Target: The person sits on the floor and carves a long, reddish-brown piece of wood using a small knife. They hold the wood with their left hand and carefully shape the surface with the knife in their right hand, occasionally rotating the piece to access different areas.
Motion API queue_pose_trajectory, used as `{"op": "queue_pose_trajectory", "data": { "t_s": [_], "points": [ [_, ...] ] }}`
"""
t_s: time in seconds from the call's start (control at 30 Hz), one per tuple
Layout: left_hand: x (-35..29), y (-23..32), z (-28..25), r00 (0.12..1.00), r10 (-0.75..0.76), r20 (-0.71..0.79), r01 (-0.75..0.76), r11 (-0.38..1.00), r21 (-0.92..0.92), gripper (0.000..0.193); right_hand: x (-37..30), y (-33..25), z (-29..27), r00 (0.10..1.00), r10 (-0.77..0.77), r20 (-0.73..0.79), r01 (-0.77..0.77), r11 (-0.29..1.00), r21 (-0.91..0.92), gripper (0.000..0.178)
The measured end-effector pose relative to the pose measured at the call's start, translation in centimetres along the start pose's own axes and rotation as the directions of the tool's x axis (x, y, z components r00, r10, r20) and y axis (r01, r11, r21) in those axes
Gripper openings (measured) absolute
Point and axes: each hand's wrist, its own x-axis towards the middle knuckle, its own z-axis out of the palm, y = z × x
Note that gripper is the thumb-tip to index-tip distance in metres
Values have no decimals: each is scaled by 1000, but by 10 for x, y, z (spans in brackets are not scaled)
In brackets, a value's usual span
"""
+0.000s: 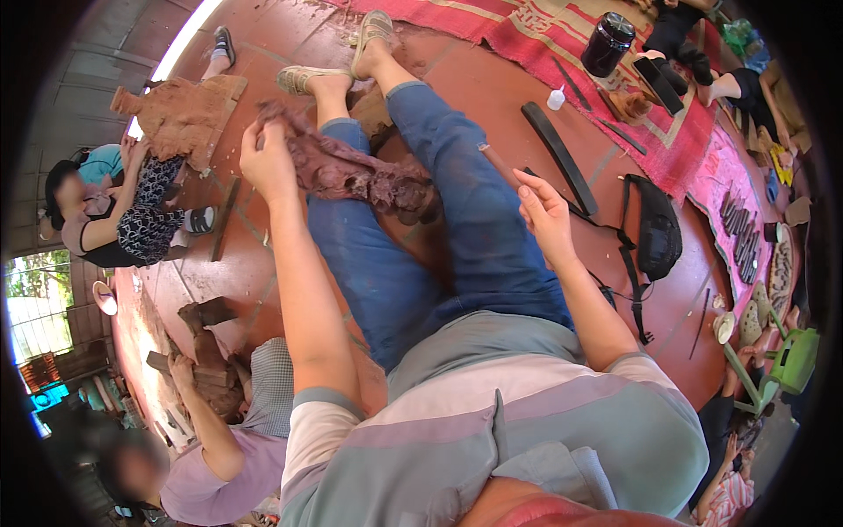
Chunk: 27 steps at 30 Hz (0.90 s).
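A knobbly, reddish-brown carved wood piece lies between and over my knees, its rough far-left end rising beside my left hand. The fingers of that hand are curled closed on this end. My right hand, above my right thigh, pinches a slim brown stick-like tool with a pale tip. The tool points up and left, apart from the carving. Its exact kind is too small to tell.
A long dark bar and a black bag with loose straps lie right on the tiled floor. Beyond, a red mat holds a dark jar, a phone and a white bottle. Two people work with wood at left.
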Motion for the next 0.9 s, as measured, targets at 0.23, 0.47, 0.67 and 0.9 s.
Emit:
{"op": "queue_pose_trajectory", "data": {
  "t_s": [0.23, 0.47, 0.67, 0.9],
  "points": [
    [8, -1, -17, 991, 37, 130, -69, 965, 254, 29, 20, 3, 36, 998, -14, 54, 6, 989, 148, 32],
    [9, 6, -21, 990, -39, 139, -18, 921, 390, 29, 54, -13, 147, 907, -407, 104, 383, 903, 195, 31],
    [6, 1, -22, 995, -15, 102, -27, 920, 392, 31, 36, 59, 147, 844, -395, 362, 536, 627, -566, 44],
    [18, 0, -17, 992, -9, 128, -48, 896, 440, 31, 27, 68, 96, 950, -168, 263, 300, 723, -623, 35]
  ]
}}
